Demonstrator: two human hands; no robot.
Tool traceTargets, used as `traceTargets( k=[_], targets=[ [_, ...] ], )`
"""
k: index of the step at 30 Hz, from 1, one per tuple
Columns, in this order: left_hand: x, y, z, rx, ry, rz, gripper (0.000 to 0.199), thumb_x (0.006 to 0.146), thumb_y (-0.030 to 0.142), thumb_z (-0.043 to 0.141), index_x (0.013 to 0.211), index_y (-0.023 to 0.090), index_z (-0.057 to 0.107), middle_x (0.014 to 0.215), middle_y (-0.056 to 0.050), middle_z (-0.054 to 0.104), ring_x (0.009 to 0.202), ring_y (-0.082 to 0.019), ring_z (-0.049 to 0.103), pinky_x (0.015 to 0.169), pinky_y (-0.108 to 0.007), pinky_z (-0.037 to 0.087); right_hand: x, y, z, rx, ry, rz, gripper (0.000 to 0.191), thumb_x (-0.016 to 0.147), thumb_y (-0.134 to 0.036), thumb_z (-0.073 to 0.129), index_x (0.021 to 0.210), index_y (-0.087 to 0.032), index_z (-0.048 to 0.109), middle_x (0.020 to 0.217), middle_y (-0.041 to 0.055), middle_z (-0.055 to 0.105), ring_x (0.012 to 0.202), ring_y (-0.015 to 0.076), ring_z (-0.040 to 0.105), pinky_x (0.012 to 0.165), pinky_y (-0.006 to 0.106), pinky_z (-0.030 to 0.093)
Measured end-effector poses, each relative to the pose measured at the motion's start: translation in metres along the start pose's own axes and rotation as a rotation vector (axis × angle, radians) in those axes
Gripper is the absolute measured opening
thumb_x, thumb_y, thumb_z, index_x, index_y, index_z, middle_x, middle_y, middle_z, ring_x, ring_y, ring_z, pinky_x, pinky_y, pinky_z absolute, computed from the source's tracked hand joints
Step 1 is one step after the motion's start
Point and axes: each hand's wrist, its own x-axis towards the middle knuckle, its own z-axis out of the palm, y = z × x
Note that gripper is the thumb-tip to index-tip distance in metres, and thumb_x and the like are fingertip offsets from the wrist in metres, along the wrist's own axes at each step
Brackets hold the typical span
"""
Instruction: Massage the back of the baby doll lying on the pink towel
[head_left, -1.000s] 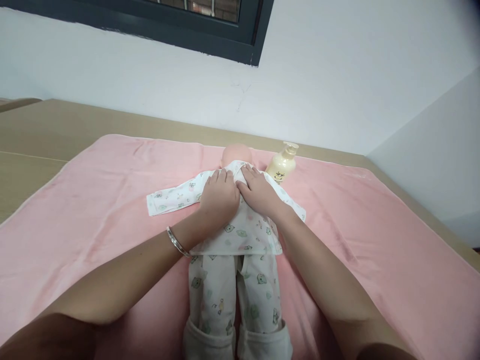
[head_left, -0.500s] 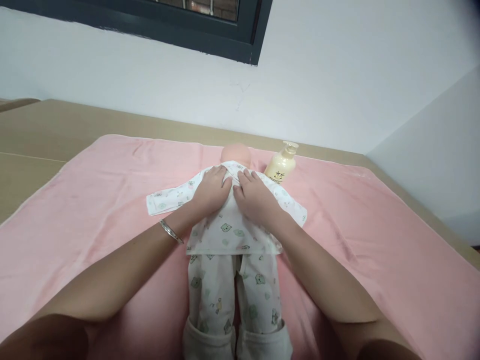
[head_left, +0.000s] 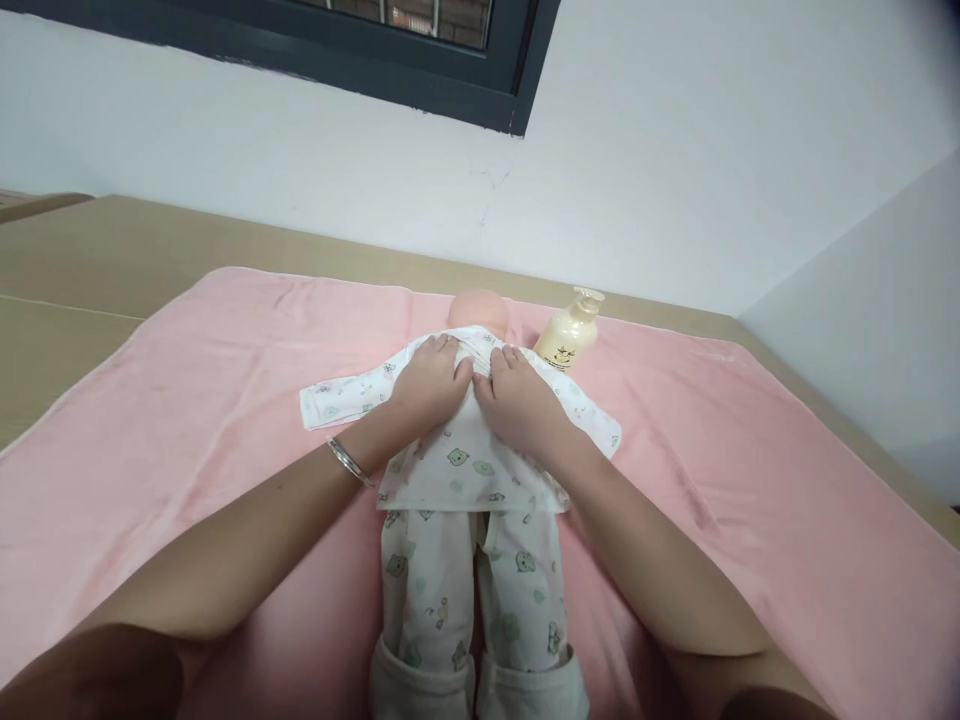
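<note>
A baby doll (head_left: 478, 312) lies on a pink blanket (head_left: 247, 370), its head at the far end and its face out of sight. It wears a white long-sleeved top (head_left: 472, 470) and matching trousers (head_left: 517, 590) with green animal prints and turned-up cuffs. My left hand (head_left: 431, 385) rests flat on the left side of the doll's chest, fingers stretched out over the cloth. On the right side of the chest my right hand (head_left: 521, 400) lies the same way, thumb close to the left thumb. Fabric is slightly creased between the hands.
A cream pump bottle (head_left: 570, 330) stands on the blanket just right of the doll's head. The wooden table (head_left: 247, 245) shows around the blanket, against a white wall (head_left: 637, 150) with a dark window frame (head_left: 450, 85). A silver bangle (head_left: 349, 462) circles my left wrist.
The whole view has shifted a little, so everything sits slightly further right. Both hands stay on the doll's chest, nearly in the same place.
</note>
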Motion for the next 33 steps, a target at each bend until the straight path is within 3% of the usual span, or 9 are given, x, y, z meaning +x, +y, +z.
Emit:
traceTargets(
  k=[7, 10, 13, 18, 23, 26, 29, 33],
  targets=[
    [-0.02, 0.025, 0.002, 0.119, 0.018, -0.007, 0.046, 0.099, 0.024, 0.035, 0.129, -0.004, 0.055, 0.137, -0.029, 0.056, 0.135, -0.037, 0.05, 0.113, -0.053, 0.041, 0.019, 0.014, -0.001, 0.056, 0.003, 0.02, 0.058, 0.103, -0.036, 0.028, 0.144, 0.002, 0.043, 0.153, 0.0247, 0.043, 0.146, 0.0337, 0.037, 0.121, 0.046, 0.03],
    [-0.016, 0.018, 0.002, 0.081, 0.021, 0.041, 0.04, 0.097, 0.022, 0.036, 0.123, 0.003, 0.061, 0.133, -0.024, 0.06, 0.133, -0.034, 0.052, 0.114, -0.05, 0.042, 0.008, 0.003, -0.004, -0.038, -0.005, 0.027, 0.057, 0.103, -0.031, 0.025, 0.142, 0.007, 0.043, 0.15, 0.0276, 0.045, 0.145, 0.0353, 0.038, 0.121, 0.046, 0.03],
    [-0.006, 0.007, 0.003, 0.026, 0.011, -0.033, 0.043, 0.096, 0.026, 0.039, 0.126, 0.002, 0.059, 0.136, -0.023, 0.059, 0.133, -0.033, 0.052, 0.114, -0.049, 0.041, -0.005, -0.007, -0.007, -0.091, -0.025, 0.0, 0.056, 0.102, -0.029, 0.028, 0.144, 0.007, 0.041, 0.152, 0.0274, 0.043, 0.147, 0.0354, 0.036, 0.12, 0.044, 0.031],
    [-0.01, 0.012, 0.01, 0.056, 0.052, -0.063, 0.051, 0.097, 0.029, 0.038, 0.134, -0.002, 0.053, 0.143, -0.026, 0.053, 0.137, -0.034, 0.049, 0.116, -0.051, 0.038, 0.001, 0.004, -0.008, -0.036, -0.05, -0.017, 0.054, 0.101, -0.03, 0.025, 0.139, 0.0, 0.048, 0.15, 0.0248, 0.046, 0.144, 0.0334, 0.041, 0.115, 0.045, 0.038],
    [-0.024, 0.024, 0.012, 0.11, 0.119, 0.039, 0.048, 0.096, 0.024, 0.037, 0.13, -0.004, 0.055, 0.138, -0.029, 0.057, 0.137, -0.036, 0.049, 0.116, -0.052, 0.038, 0.019, 0.015, 0.0, -0.02, -0.004, 0.001, 0.059, 0.101, -0.034, 0.026, 0.145, 0.003, 0.04, 0.154, 0.0261, 0.041, 0.148, 0.0331, 0.034, 0.122, 0.049, 0.028],
    [-0.014, 0.013, 0.007, 0.021, 0.046, 0.056, 0.045, 0.095, 0.021, 0.035, 0.129, 0.0, 0.057, 0.141, -0.024, 0.056, 0.139, -0.033, 0.048, 0.117, -0.051, 0.039, 0.012, 0.006, 0.001, -0.052, -0.011, 0.037, 0.064, 0.102, -0.034, 0.024, 0.148, 0.009, 0.033, 0.155, 0.0287, 0.038, 0.149, 0.0349, 0.031, 0.124, 0.047, 0.024],
    [0.002, -0.003, 0.002, -0.159, -0.028, -0.035, 0.045, 0.096, 0.023, 0.032, 0.128, 0.008, 0.06, 0.143, -0.017, 0.057, 0.137, -0.027, 0.051, 0.116, -0.046, 0.042, -0.003, -0.007, -0.001, -0.078, -0.032, -0.004, 0.065, 0.101, -0.033, 0.025, 0.149, 0.01, 0.031, 0.155, 0.0288, 0.037, 0.15, 0.0364, 0.03, 0.124, 0.047, 0.025],
    [0.009, -0.011, 0.007, -0.255, 0.018, -0.106, 0.046, 0.097, 0.027, 0.028, 0.125, 0.012, 0.061, 0.138, -0.014, 0.061, 0.133, -0.025, 0.053, 0.117, -0.044, 0.04, -0.004, -0.008, 0.0, -0.039, -0.008, -0.081, 0.063, 0.101, -0.032, 0.024, 0.148, 0.009, 0.035, 0.156, 0.0278, 0.037, 0.15, 0.0352, 0.029, 0.125, 0.047, 0.026]
  ],
)
